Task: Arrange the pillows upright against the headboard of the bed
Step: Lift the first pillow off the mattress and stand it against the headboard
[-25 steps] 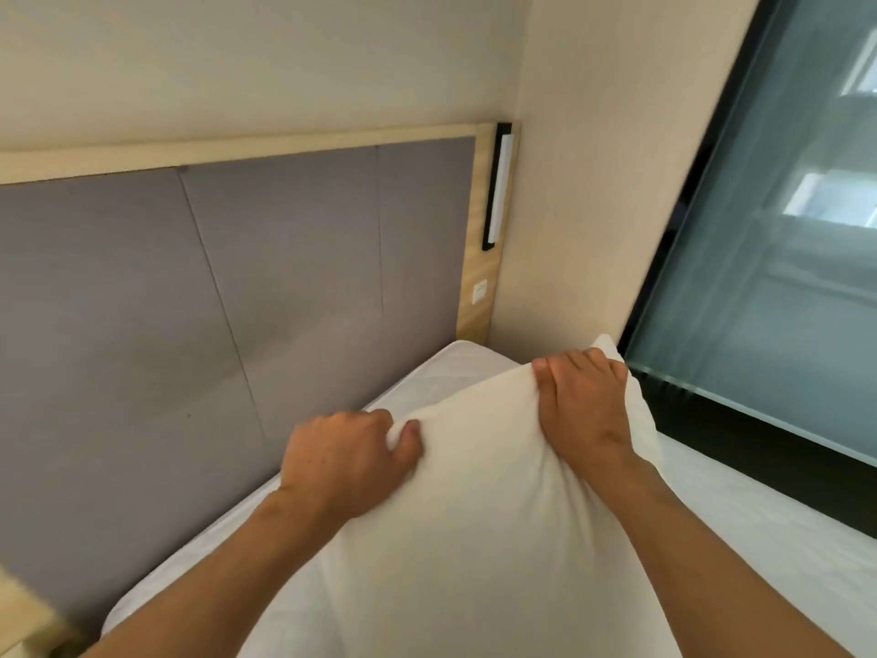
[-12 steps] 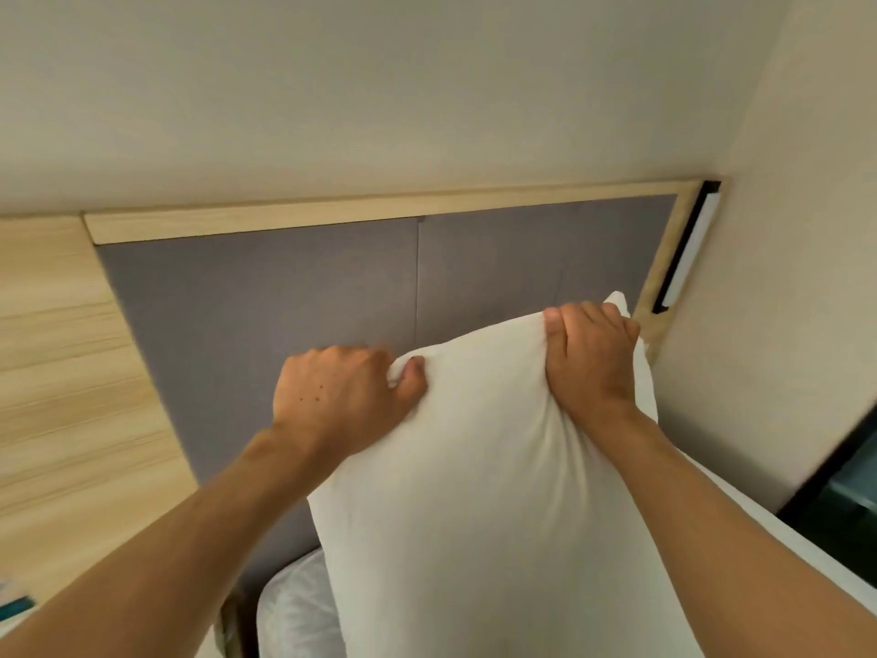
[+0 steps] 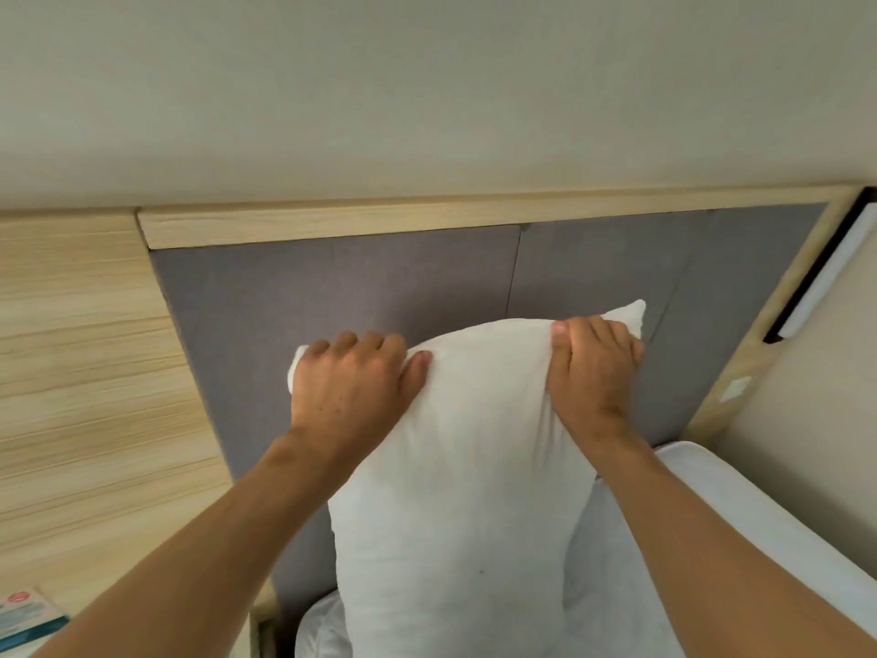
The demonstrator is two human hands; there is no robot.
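A white pillow [image 3: 465,491] stands on end in front of the grey padded headboard [image 3: 332,296], which has a light wood frame. My left hand [image 3: 351,387] grips its top left corner and my right hand [image 3: 593,372] grips its top right corner. The pillow's lower end reaches down to the white bed [image 3: 740,524]; whether it rests there or touches the headboard is hidden.
A light wood wall panel [image 3: 85,372] runs to the left of the headboard. A bar lamp [image 3: 825,273] and a small switch [image 3: 735,388] sit on the frame's right post. A printed card [image 3: 28,615] lies at the lower left. A beige side wall [image 3: 807,458] borders the bed's right.
The pillow has been lifted and carried left along the headboard, now held higher against it. My view has swung left, away from the glass partition.
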